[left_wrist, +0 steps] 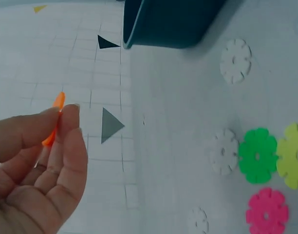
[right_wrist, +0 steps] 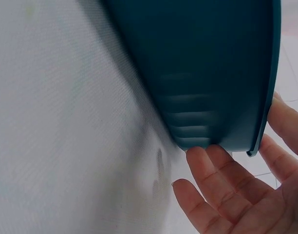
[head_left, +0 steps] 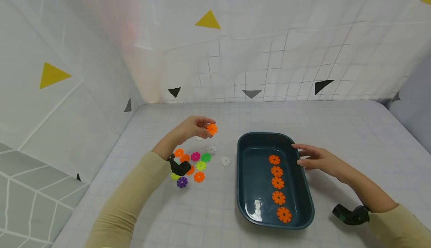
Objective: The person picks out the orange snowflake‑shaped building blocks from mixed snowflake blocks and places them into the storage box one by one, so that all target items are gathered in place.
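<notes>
Pinching an orange notched disc (head_left: 213,130) between thumb and fingers, the left hand (head_left: 196,127) is above the table (head_left: 205,214), to the left of the dark teal tray (head_left: 254,182). The right hand (head_left: 318,158) is relaxed, its extended fingers touching the tray's rim and outer wall. Inside, five orange discs (head_left: 275,184) lie in a row; the raised left wall stands between them and the held disc. A white disc (head_left: 223,162) lies between the tray and the multicoloured discs (head_left: 193,158), partly hidden by the black wrist camera (head_left: 180,168).

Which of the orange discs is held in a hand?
The orange disc pinched by the left hand; the others lie in the tray or on the table.
</notes>
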### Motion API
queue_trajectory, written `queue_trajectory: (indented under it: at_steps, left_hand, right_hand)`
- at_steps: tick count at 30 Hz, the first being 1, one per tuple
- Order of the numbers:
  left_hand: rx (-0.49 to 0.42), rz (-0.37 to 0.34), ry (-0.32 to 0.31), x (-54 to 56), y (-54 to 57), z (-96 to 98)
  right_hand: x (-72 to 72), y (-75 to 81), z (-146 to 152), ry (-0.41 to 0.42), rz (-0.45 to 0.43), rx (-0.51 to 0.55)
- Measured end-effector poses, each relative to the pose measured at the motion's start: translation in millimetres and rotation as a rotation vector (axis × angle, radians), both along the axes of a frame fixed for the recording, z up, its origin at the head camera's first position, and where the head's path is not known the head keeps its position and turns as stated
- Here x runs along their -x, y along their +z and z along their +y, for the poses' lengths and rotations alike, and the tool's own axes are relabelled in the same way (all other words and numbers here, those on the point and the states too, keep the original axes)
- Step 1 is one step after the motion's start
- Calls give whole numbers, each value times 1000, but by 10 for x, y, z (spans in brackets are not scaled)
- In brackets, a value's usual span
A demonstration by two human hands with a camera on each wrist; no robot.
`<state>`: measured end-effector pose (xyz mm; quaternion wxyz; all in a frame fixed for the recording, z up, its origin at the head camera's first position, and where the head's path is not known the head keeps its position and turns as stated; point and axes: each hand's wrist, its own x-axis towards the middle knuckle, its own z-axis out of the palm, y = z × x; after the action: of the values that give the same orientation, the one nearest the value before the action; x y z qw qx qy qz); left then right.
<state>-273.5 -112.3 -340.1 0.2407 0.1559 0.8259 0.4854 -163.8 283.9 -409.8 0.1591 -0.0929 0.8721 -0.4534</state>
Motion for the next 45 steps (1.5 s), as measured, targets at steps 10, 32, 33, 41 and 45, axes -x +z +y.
queue_trajectory:
  at_steps: [10,32,33,41,45]
  left_hand:
    - [2,4,-62,-74,86,197]
    - [-37,12,-169,-261,156,663]
    - [-40,8,-177,-267,154,690]
    - [-118,-50,-234,-313,117,890]
    - [-132,-80,-222,-333,105,984]
  right_hand:
    - [-1,12,-7,3,-8,2]
    - [5,17,-4,0,-14,9]
    - [4,17,-4,-1,-14,7]
    - [2,13,-5,0,-18,15]
    - [6,17,-3,-2,-23,12]
